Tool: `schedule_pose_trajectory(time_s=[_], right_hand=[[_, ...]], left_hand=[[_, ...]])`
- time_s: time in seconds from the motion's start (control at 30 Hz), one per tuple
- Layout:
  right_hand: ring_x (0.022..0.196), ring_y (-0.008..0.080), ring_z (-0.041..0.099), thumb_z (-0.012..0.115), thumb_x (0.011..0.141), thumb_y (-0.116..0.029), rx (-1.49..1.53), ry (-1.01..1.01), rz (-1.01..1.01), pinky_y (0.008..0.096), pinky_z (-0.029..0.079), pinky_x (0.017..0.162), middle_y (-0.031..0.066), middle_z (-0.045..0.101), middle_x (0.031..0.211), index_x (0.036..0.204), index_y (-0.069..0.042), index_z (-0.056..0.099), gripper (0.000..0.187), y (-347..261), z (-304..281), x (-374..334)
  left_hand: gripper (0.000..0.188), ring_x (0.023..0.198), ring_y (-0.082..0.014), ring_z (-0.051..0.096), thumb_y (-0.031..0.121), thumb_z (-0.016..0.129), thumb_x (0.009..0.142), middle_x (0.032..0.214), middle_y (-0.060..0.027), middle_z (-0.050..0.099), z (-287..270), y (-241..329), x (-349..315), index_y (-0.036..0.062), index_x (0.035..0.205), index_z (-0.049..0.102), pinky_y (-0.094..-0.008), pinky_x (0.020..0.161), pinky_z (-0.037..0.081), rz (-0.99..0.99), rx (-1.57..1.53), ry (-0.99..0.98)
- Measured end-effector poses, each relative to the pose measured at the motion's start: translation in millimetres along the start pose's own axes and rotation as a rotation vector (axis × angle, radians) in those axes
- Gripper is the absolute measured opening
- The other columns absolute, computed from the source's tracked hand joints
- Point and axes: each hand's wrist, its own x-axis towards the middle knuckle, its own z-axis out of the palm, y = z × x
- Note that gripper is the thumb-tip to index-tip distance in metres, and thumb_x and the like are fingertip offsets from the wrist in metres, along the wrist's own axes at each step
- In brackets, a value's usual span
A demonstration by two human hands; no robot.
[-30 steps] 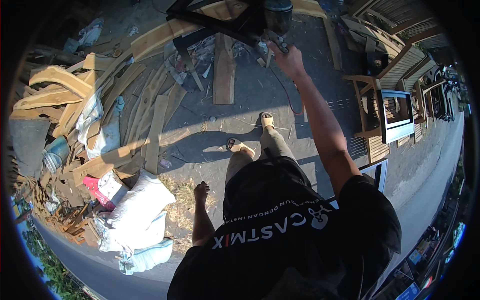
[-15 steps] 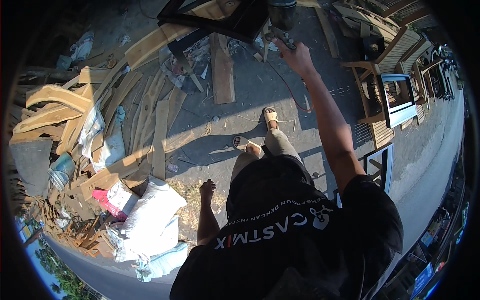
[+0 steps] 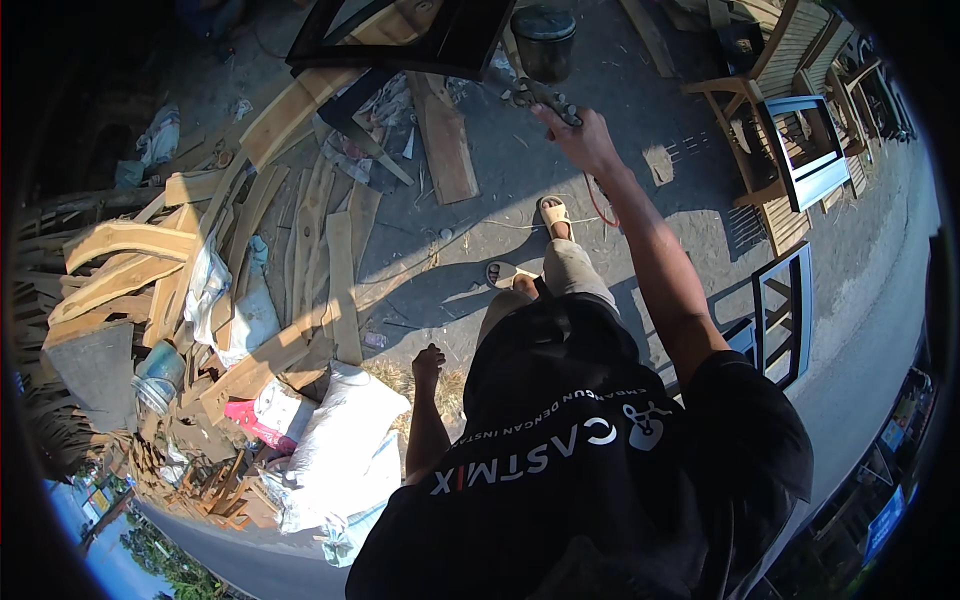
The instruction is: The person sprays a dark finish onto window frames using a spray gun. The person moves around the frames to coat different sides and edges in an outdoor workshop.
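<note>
My right hand [image 3: 585,140] reaches ahead with its fingers wrapped round a metal spray gun [image 3: 540,100]. A thin red hose [image 3: 600,205] hangs below that hand. Left of the gun and a little farther off is a dark painted wooden frame [image 3: 465,45], cut by the upper edge of the view. The gun is apart from the bucket [image 3: 545,45], a dark one standing just beyond it. My left hand [image 3: 428,362] hangs low by my side with its fingers curled. Whether anything is inside those fingers I cannot make out.
Piled wood offcuts [image 3: 130,250] and stuffed white sacks [image 3: 345,430] lie on the left. A loose board [image 3: 445,145] rests on the ground ahead. Slatted wooden chairs [image 3: 770,130] and dark frames [image 3: 782,315] stand at the right, beside a road.
The view has turned slightly. My right hand has drawn back a little from the bucket with the spray gun, which now points more to the left. My left hand stays curled.
</note>
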Motion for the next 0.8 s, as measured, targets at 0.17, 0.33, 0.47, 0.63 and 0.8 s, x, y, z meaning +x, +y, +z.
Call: schedule_pose_trajectory(time_s=[0.17,0.33,0.47,0.63,0.8], right_hand=[[0.067,0.0185,0.063,0.067,0.091,-0.051,0.083,0.019,0.073,0.0381,0.05,0.066,0.0104,0.066,0.07,0.099,-0.002,0.072,0.05,16,0,26],[0.067,0.0174,0.062,0.068,0.09,-0.05,0.105,0.131,0.063,0.0362,0.05,0.066,0.0099,0.066,0.071,0.103,-0.001,0.071,0.05,26,-10,40],[0.068,0.018,0.063,0.069,0.09,-0.05,0.137,0.059,0.043,0.0364,0.051,0.068,0.0103,0.067,0.073,0.107,0.001,0.07,0.053,25,-10,19],[0.073,0.0253,0.069,0.067,0.092,-0.048,0.228,0.061,-0.148,0.0411,0.052,0.07,0.0187,0.069,0.077,0.11,0.003,0.067,0.054,52,13,13],[0.074,0.0196,0.067,0.069,0.091,-0.049,0.043,0.018,-0.096,0.039,0.051,0.067,0.0145,0.065,0.073,0.115,0.005,0.066,0.06,54,9,15]], left_hand=[[0.042,0.081,-0.0214,0.07,0.041,0.058,0.094,0.092,-0.0121,0.072,-10,11,-4,0.001,0.105,0.065,-0.0319,0.064,0.049,-0.026,0.014,0.014],[0.046,0.079,-0.0208,0.069,0.045,0.057,0.096,0.092,-0.0119,0.071,-30,10,-7,0.0004,0.107,0.064,-0.0308,0.064,0.049,0.002,0.083,0.03],[0.048,0.082,-0.0215,0.07,0.046,0.056,0.097,0.094,-0.0133,0.072,-29,16,-13,-0.0001,0.107,0.064,-0.0314,0.066,0.05,-0.013,0.098,0.014],[0.047,0.085,-0.0218,0.07,0.044,0.055,0.096,0.095,-0.0133,0.072,-12,48,-9,-0.0004,0.106,0.065,-0.0333,0.068,0.05,0.001,0.182,0.014],[0.046,0.088,-0.0223,0.069,0.043,0.055,0.095,0.097,-0.0131,0.072,5,71,-7,-0.0002,0.106,0.065,-0.0355,0.073,0.05,-0.009,0.201,0.038]])
